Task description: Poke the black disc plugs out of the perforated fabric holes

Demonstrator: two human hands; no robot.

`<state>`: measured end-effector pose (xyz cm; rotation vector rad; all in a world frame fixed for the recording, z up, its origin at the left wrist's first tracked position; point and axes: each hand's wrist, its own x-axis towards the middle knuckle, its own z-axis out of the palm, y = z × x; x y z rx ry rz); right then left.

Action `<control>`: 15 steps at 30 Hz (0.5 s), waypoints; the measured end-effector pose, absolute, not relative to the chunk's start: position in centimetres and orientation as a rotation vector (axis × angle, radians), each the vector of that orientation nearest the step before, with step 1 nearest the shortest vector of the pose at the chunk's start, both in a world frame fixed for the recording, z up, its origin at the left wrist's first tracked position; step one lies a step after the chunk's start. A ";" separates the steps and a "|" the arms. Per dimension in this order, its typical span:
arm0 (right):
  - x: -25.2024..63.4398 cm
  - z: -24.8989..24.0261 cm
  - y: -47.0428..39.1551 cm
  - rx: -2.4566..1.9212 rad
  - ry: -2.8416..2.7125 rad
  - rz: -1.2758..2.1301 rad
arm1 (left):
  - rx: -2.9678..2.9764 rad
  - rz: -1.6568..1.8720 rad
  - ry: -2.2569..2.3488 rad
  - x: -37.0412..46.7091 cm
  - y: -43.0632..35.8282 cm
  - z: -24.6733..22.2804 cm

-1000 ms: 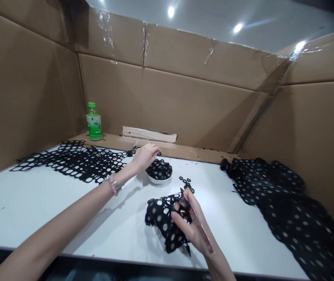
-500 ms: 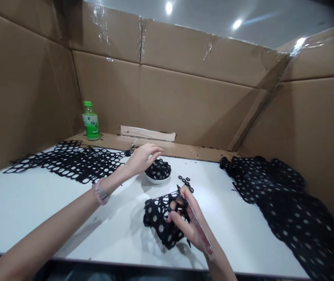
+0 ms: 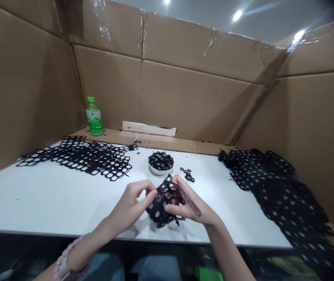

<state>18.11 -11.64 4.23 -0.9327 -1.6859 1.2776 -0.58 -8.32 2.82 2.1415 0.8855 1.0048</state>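
My right hand (image 3: 188, 201) grips a small piece of black sheet (image 3: 158, 210), perforated at the top and dotted with pale-centred discs below. A narrow red strip (image 3: 194, 208) lies along this hand by the thumb; what it is I cannot make out. Thumb and forefinger of my left hand (image 3: 136, 201) are pinched together at the sheet's left upper edge. Just beyond the hands stands a white bowl (image 3: 161, 170) heaped with black discs (image 3: 161, 160). Several loose discs (image 3: 188, 175) lie to the bowl's right.
Black netting full of round holes (image 3: 93, 158) is spread at the left. A long dotted black sheet (image 3: 284, 203) runs down the right side and over the table's front edge. A green bottle (image 3: 95, 119) stands at the back left, and cardboard walls (image 3: 199, 101) enclose the white table (image 3: 52, 207).
My left hand has come back from above the bowl to the black sheet and closed on its edge. The sheet, still in my right hand, has tilted and turned slightly.
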 end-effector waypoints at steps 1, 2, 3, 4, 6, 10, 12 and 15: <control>18.0 4.1 -11.8 -0.945 -1.688 1.263 | 2.129 1.020 0.896 -0.7 -8.2 2.7; 17.9 4.0 -11.9 -0.945 -1.686 1.248 | 2.121 1.034 0.905 -0.9 -8.2 2.6; 17.8 3.9 -12.1 -0.940 -1.680 1.232 | 2.114 1.048 0.916 -1.1 -8.1 2.5; 17.7 3.8 -12.2 -0.937 -1.677 1.217 | 2.108 1.062 0.929 -1.3 -8.0 2.4; 17.4 3.7 -12.2 -0.951 -1.686 1.185 | 2.109 1.080 0.954 -1.6 -7.9 2.1; 16.5 3.7 -12.2 -1.025 -1.681 1.065 | 2.234 1.266 1.028 -2.0 -8.2 1.5; 16.0 3.7 -12.2 -1.055 -1.688 0.977 | 2.327 1.453 1.002 -2.2 -8.6 1.1; 15.3 3.7 -12.3 -1.093 -1.699 0.867 | 2.369 1.419 0.809 -2.2 -9.3 1.0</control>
